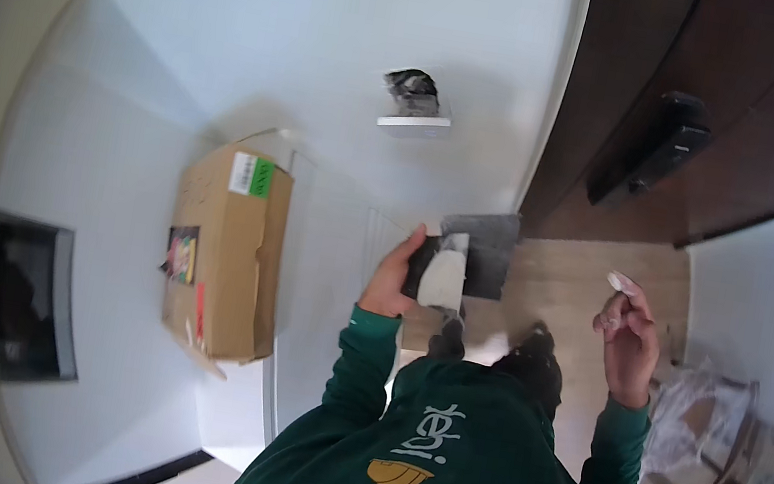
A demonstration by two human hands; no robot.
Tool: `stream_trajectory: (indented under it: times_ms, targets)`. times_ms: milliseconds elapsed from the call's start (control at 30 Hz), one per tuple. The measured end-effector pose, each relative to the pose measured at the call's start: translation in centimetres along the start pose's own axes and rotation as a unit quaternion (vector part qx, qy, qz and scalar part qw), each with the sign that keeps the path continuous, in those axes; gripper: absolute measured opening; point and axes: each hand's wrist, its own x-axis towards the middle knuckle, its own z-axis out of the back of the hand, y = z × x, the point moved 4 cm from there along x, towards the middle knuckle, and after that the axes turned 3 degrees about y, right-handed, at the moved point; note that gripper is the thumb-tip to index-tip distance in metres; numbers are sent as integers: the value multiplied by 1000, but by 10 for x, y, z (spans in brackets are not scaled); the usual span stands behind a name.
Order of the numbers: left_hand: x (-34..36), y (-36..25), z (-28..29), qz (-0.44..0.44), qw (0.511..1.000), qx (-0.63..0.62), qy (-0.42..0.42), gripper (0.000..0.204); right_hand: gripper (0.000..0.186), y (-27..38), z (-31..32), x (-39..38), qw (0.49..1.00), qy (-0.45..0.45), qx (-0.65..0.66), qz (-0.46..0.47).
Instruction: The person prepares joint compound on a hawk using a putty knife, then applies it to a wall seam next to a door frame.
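My left hand [390, 279] is closed on the near edge of a dark rectangular piece that carries a thick smear of white putty [445, 274]. The exact kind of this dark piece does not show. Beyond it lies a dark grey square mat or tile [498, 244], partly covered by it. My right hand [632, 347] is raised over the floor to the right, fingers half bent and apart. White paste sits on its index fingertip. In the wall ahead is a rough dark wall opening [413, 89] with a white plate [414, 124] sticking out below.
A cardboard box [228, 257] stands to the left against the white wall. At the upper right is a dark brown door [681, 45] with a black lock handle [670, 150]. Clear plastic wrap [684, 411] and a wooden frame lie at the lower right. My feet stand on a wood-look floor [594, 275].
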Motion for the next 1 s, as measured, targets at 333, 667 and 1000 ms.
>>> stream_trajectory:
  times_ms: [333, 667, 1000]
  targets:
    - [7, -46, 39, -29, 998, 4, 47, 41, 59, 21, -106, 47, 985, 86, -148, -18]
    - [38, -51, 70, -15, 997, 65, 43, 35, 62, 173, -198, 99, 875, 121, -441, 157]
    - [75, -38, 105, -5, 984, 148, 103, 49, 55, 302, -289, 124, 609, 112, -684, 386]
